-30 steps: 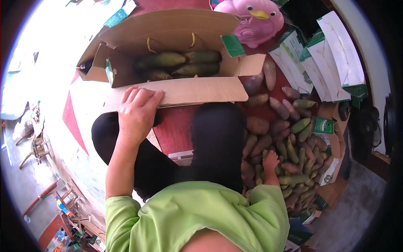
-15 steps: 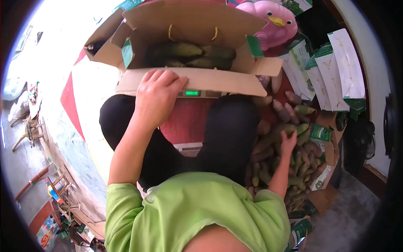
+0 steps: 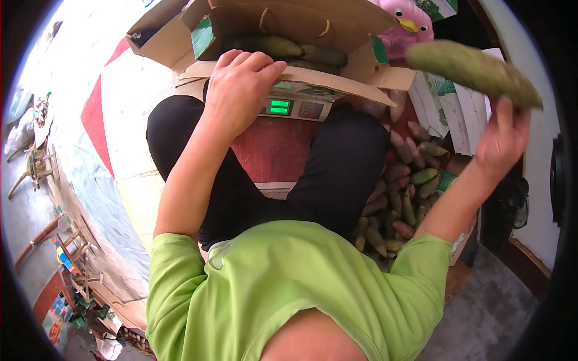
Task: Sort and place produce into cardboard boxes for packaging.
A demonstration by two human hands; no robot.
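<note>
Grey floor lies lower right. Freshly lifted off the heap, its picking apparently done, a long green tuber is upper right, pinched by the right hand; the left hand half-closes over the carton flap.

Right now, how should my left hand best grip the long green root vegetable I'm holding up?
Probably around the free end of the long green root vegetable, coming from your left: its thick, elongated body slants up that way, uncovered, while your right hand grips near the lower right end.
</note>
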